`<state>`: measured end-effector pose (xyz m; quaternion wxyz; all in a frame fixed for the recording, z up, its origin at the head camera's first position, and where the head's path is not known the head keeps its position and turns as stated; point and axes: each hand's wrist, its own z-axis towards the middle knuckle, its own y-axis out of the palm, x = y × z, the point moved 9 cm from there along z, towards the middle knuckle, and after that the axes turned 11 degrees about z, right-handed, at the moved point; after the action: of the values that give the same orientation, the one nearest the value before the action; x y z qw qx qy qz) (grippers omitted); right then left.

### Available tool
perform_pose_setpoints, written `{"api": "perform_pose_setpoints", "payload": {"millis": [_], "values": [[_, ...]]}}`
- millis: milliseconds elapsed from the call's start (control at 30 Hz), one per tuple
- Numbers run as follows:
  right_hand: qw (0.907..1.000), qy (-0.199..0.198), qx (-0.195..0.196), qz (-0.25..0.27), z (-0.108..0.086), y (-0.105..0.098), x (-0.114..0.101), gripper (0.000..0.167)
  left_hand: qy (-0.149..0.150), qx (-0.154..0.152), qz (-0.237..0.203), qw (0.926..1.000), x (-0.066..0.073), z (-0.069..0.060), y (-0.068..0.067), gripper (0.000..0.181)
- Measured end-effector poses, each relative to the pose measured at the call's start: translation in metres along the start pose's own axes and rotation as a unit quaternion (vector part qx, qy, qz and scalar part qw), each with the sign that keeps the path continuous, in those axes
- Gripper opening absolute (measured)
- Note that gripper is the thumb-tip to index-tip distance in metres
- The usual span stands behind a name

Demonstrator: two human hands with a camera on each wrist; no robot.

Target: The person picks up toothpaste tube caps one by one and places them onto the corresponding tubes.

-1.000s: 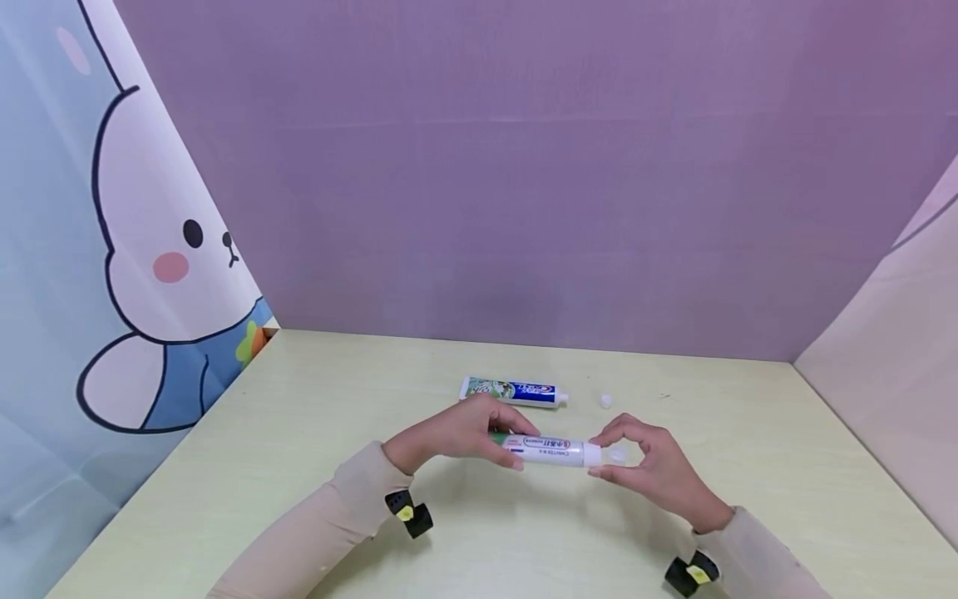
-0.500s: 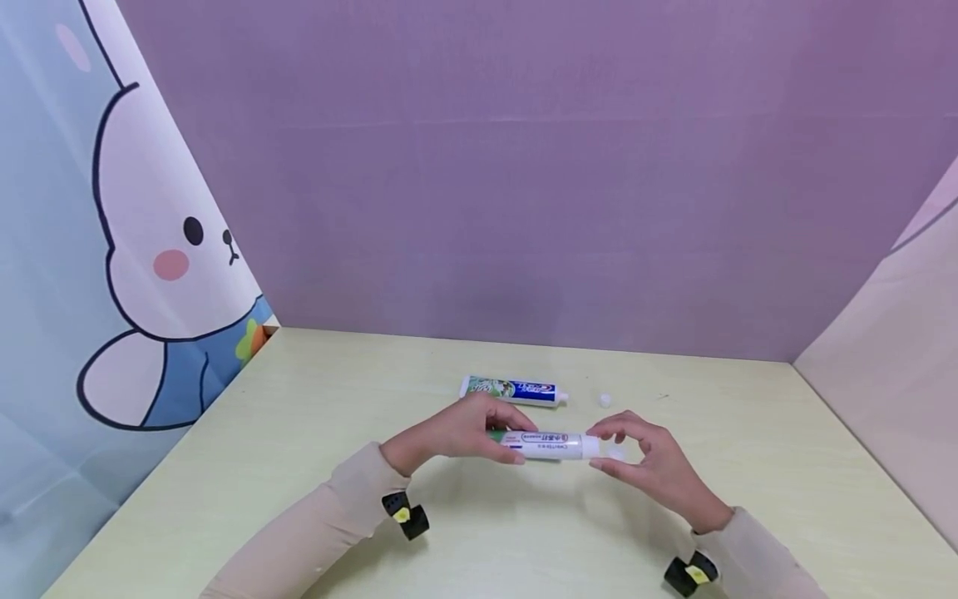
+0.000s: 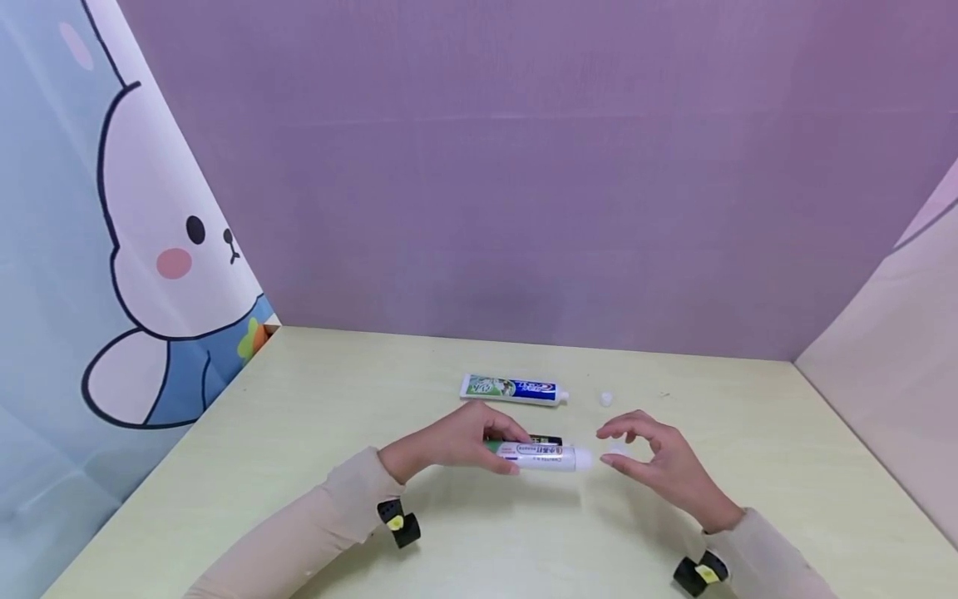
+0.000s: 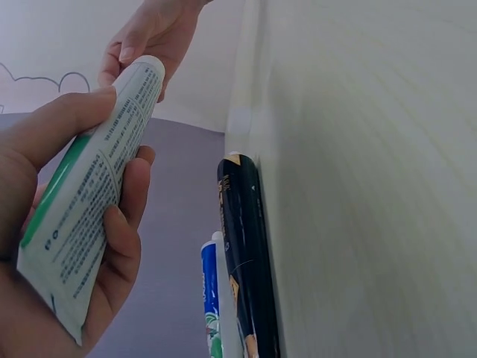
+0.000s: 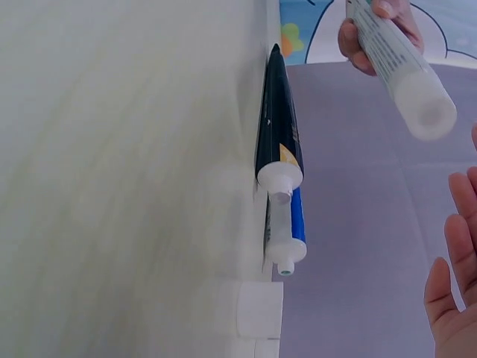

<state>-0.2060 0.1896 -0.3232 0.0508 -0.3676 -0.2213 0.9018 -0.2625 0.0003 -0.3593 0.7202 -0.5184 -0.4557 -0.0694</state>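
My left hand (image 3: 479, 437) grips a white toothpaste tube (image 3: 535, 455) with a green tail, held above the table. Its wide white cap (image 5: 423, 104) points right, towards my right hand (image 3: 662, 466). That hand is apart from the tube, thumb and fingers spread, with nothing between them. On the table behind the held tube lies a black toothpaste tube (image 4: 246, 246), mostly hidden in the head view; its nozzle (image 5: 281, 195) is bare. A small white cap (image 3: 618, 448) shows between my right thumb and fingers, lying on the table.
Farther back lies a blue and green toothpaste tube (image 3: 512, 389), its nozzle (image 5: 285, 266) uncapped. Another small white cap (image 3: 606, 399) sits to its right. A purple cloth (image 3: 524, 208) stands behind the pale table (image 3: 337, 391), and a printed curtain (image 3: 180, 249) hangs at the left.
My right hand has let go of the white tube's capped end and drawn slightly right. The left hand has shifted the tube a little left and nearer, uncovering part of the black tube.
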Motion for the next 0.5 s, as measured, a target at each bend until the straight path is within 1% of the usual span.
{"api": "perform_pose_setpoints", "payload": {"millis": [133,333,500], "values": [[0.9995,0.014,0.008,-0.028,0.0,-0.005,0.0,0.038,0.005,-0.008,0.004,1.0,0.0,-0.003,0.005,0.033],[0.9982,0.039,0.01,-0.044,-0.001,-0.008,0.004,0.034,0.012,-0.018,-0.008,0.9997,0.0,-0.01,0.008,0.032],[0.9976,0.042,0.011,-0.054,-0.003,-0.01,0.002,0.034,0.017,-0.022,-0.016,0.9995,0.001,-0.013,0.008,0.032]]}}
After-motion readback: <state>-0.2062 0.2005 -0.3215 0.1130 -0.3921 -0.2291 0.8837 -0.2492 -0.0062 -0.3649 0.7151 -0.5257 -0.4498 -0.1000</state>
